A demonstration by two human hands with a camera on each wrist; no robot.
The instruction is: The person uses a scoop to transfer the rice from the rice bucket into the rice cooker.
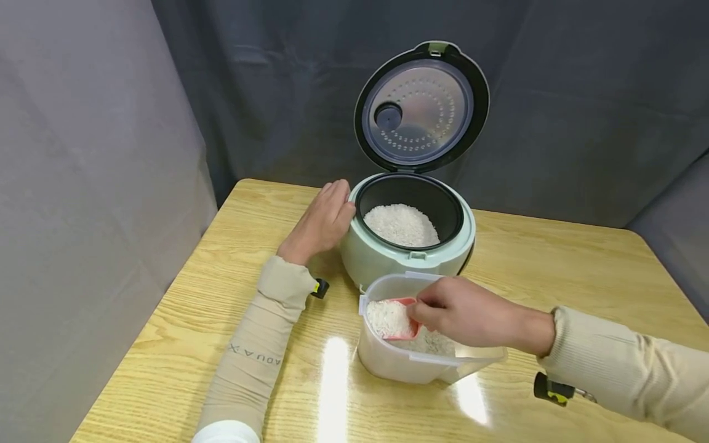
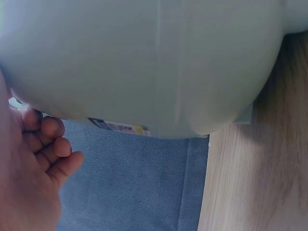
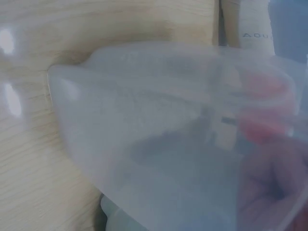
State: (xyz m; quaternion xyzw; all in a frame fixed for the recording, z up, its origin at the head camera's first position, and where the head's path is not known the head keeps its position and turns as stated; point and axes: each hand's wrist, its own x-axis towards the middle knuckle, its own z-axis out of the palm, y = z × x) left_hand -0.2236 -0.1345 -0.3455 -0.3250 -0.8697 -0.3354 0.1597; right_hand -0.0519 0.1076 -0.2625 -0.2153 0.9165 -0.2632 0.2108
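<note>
In the head view my right hand pinches a red scoop by its handle end. White rice fills the scoop, which is held within the mouth of a translucent plastic bin. More rice lies lower in that bin. Behind it stands a pale green rice cooker, lid raised, with a mound of rice in its dark inner pot. My left hand rests against the cooker's left side near the rim; the left wrist view shows its fingers loosely bent.
Both bin and cooker stand on a wood-grain table. Dark cloth hangs behind the table, and a grey cloth runs along its left side. In the right wrist view, the translucent bin wall blurs the red scoop.
</note>
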